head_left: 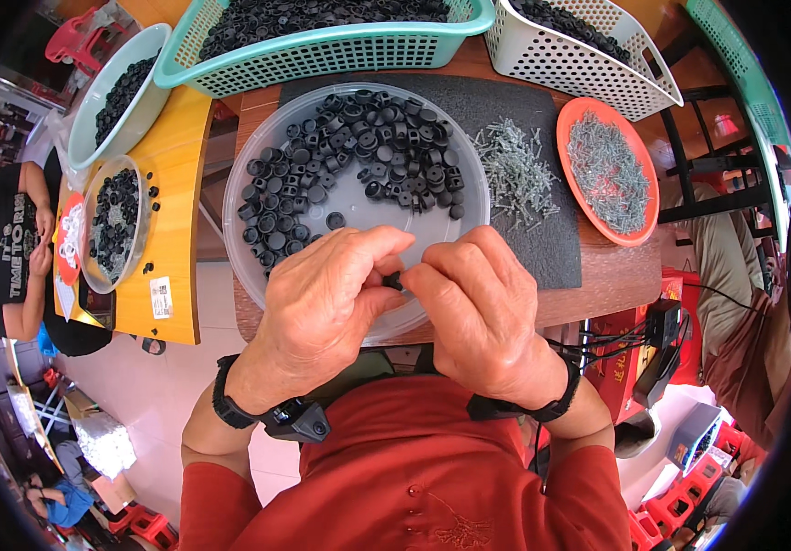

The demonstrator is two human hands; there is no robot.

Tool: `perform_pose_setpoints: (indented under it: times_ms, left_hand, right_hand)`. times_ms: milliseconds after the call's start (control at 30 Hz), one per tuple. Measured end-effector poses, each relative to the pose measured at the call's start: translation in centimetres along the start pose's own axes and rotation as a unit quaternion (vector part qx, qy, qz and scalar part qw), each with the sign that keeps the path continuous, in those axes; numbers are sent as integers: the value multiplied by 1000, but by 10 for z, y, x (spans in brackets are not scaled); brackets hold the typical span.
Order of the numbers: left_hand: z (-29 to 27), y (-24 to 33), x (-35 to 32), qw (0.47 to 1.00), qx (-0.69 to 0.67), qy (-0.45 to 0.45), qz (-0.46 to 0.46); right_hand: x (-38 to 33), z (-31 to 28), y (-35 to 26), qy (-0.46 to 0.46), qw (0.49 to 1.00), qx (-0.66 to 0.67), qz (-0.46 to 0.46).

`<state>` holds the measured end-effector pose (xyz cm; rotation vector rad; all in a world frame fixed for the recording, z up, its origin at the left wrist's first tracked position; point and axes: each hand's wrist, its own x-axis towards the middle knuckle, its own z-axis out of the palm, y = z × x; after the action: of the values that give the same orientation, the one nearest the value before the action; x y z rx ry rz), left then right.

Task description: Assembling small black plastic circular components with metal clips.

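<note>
My left hand (322,298) is closed in a pinch on a small black plastic part (393,280), above the near rim of a round clear tub (235,220). Close against it, my right hand (480,308) has thumb and forefinger pressed together at that part. Whatever my right fingertips hold is hidden or too small to name. Many loose black plastic parts (386,138), round caps and ring-like pieces, lie in the tub, mostly along its far and left sides. Right of the tub, a heap of silver screws (516,174) lies on a dark grey mat (556,253).
An orange plate (581,216) of screws stands at the right. Beyond the tub are a teal basket (340,50) and a white basket (588,78), both with black parts. On a yellow table (179,230) at the left are more containers; another person (23,248) sits there.
</note>
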<state>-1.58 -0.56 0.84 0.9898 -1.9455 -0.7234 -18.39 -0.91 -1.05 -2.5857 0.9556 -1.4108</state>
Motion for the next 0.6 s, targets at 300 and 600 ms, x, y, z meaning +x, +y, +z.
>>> perform_pose_setpoints:
  times_ms: [300, 600]
  left_hand:
    - [0, -5, -9, 939, -289, 12, -187]
    - [10, -13, -21, 885, -400, 92, -219]
  right_hand:
    - [-1, 1, -1, 36, 979, 148, 136]
    - [2, 9, -9, 75, 961, 189, 189]
